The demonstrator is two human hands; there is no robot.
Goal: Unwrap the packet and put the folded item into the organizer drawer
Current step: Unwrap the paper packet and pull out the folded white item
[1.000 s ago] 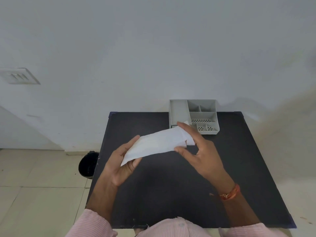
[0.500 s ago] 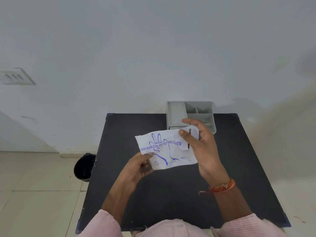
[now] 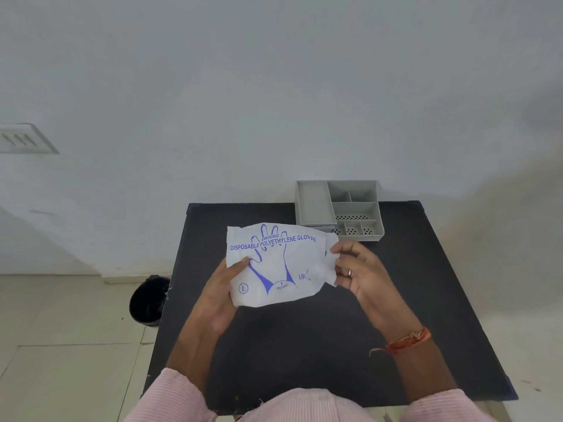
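A white packet (image 3: 278, 264) with a blue glove drawing and the words "disposable polyethylene gloves" is held flat above the black table (image 3: 320, 345), printed side up. My left hand (image 3: 225, 287) grips its left edge, thumb on top. At the right edge, my right hand (image 3: 356, 269) pinches the packet with its fingertips. The grey organizer (image 3: 338, 208) stands at the table's far edge, just beyond the packet, with several open compartments. The folded item inside the packet is hidden.
A black bin (image 3: 149, 300) stands on the tiled floor left of the table. A white wall rises right behind the table, with a vent plate (image 3: 21, 138) at the far left. An orange thread band circles my right wrist.
The packet has been turned from edge-on to printed side up and spread flat. My right hand slid from its top right corner to its right edge; my left hand now holds the left edge.
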